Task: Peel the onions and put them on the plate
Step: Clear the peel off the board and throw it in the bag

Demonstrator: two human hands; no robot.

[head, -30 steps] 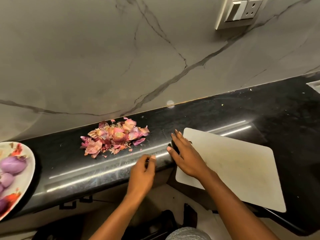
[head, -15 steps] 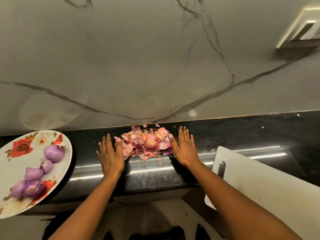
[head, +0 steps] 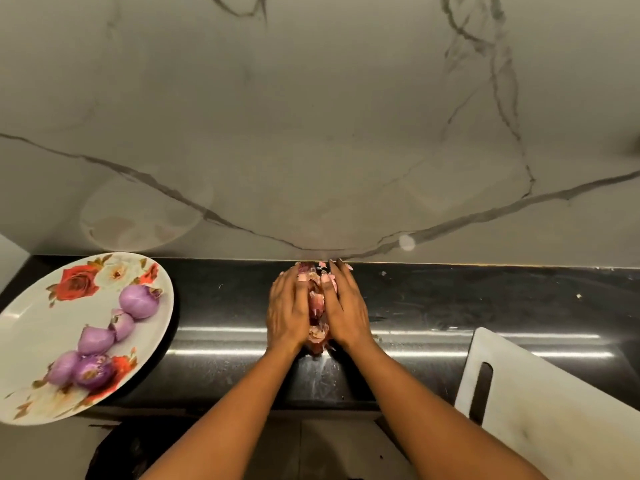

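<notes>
Plate (head: pixel 27 341) holding peeled onions (head: pixel 95 339), hands (head: pixel 286 315) (head: pixel 346 313) pressing onion skins (head: pixel 317 304) between

A glossy black stone counter (head: pixel 433 299) carries a small heap of pink, papery onion skins (head: pixel 317 306) near its back edge. Well left of the heap sits a round white flower-printed plate (head: pixel 27 327), overhanging the front edge. Well right of the heap lies a white plastic cutting board (head: pixel 554 410).

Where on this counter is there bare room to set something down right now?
Two bare patches of counter: one between the plate and the left hand, one between the right hand and the cutting board. Crowded in the middle, where both hands press the onion skins together.
</notes>
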